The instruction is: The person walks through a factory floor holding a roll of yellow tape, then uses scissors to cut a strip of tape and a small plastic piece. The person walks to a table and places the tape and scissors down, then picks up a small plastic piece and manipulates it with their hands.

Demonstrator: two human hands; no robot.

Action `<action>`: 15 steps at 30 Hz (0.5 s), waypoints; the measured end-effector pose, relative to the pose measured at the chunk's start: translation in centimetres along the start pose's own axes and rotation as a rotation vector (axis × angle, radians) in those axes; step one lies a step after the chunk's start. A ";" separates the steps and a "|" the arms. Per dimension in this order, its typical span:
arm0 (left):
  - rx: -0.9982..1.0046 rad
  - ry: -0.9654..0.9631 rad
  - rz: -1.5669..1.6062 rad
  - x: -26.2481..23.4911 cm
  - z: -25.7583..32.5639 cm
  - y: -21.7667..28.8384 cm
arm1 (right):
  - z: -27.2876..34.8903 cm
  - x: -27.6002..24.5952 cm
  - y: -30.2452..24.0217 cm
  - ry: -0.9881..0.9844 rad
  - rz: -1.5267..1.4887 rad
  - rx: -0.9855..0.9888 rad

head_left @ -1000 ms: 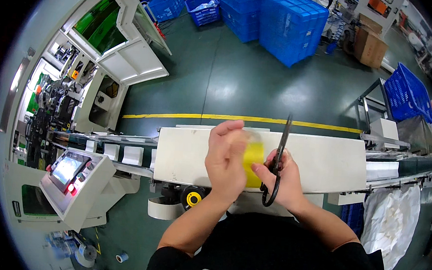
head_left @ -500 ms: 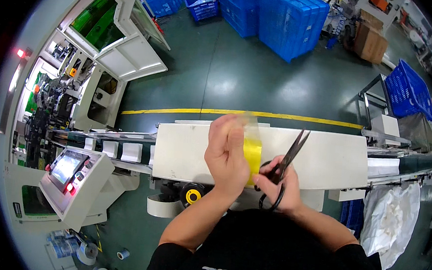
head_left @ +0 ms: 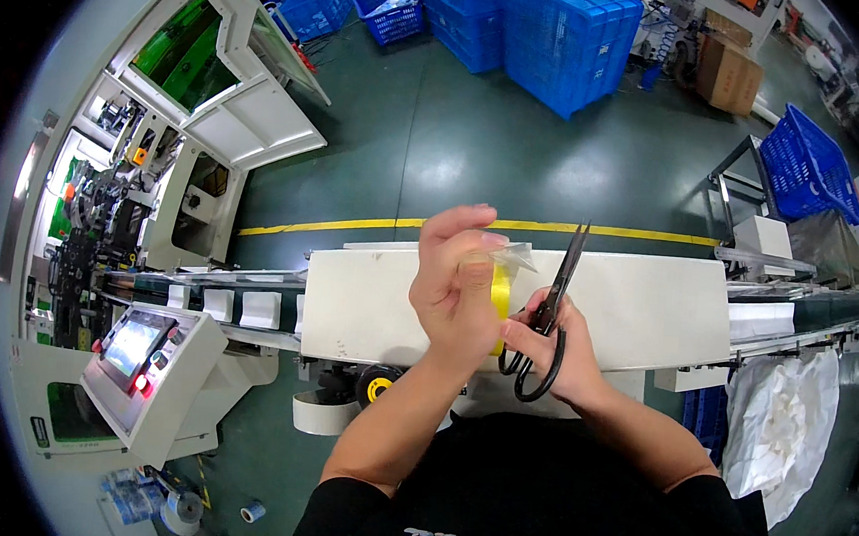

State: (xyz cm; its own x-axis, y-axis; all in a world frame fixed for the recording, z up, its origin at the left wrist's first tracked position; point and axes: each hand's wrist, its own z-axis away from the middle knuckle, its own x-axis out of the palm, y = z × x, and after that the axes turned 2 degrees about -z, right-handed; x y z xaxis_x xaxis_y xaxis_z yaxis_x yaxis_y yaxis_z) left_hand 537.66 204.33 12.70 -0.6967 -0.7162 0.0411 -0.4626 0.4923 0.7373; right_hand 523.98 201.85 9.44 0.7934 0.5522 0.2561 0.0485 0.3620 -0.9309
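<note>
Above the white cover (head_left: 645, 318) of the conveyor, my left hand (head_left: 455, 295) is closed, with thumb and curled fingers on a clear film (head_left: 518, 256). Its forefinger sticks up. Below the film, against the left palm, shows a yellow strip-like piece (head_left: 499, 308); whether it is a packet or a tape roll I cannot tell. My right hand (head_left: 575, 358) is wrapped round black-handled scissors (head_left: 553, 309). Their dark blades point up and away, nearly together. The right thumb reaches to the yellow piece's lower end.
A conveyor carries white pieces (head_left: 260, 310) on the left, beside a control panel (head_left: 149, 368) and an open-doored machine. Past the yellow floor line stand blue crates (head_left: 570, 44). At the right are a blue basket (head_left: 813, 165) on a stand and a white sack (head_left: 779, 432).
The scissors' blades have swung more upright and closer together. My left hand has risen slightly, its forefinger lifted. The film now bends to the right, and less of the yellow piece shows.
</note>
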 end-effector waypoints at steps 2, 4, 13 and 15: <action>-0.066 -0.012 0.057 0.0 0.0 -0.6 | -0.2 -0.3 0.0 -0.022 0.001 0.004; -0.074 0.019 0.105 0.1 -0.1 -1.2 | -0.6 -1.0 0.4 -0.076 0.009 -0.024; -0.062 0.095 0.273 0.0 0.0 -2.4 | 0.7 -7.2 -6.4 -0.161 1.262 -0.381; -0.044 0.093 0.235 0.0 0.1 -2.3 | 0.9 -7.0 -8.1 -0.235 1.401 -0.386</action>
State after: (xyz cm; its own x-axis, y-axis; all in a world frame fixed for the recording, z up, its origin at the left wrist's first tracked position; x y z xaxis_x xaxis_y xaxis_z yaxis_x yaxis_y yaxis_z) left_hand 538.70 203.21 10.95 -0.7279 -0.6280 0.2753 -0.2682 0.6303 0.7285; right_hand 517.50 195.77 15.48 0.2152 0.3957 -0.8928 -0.4741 -0.7569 -0.4497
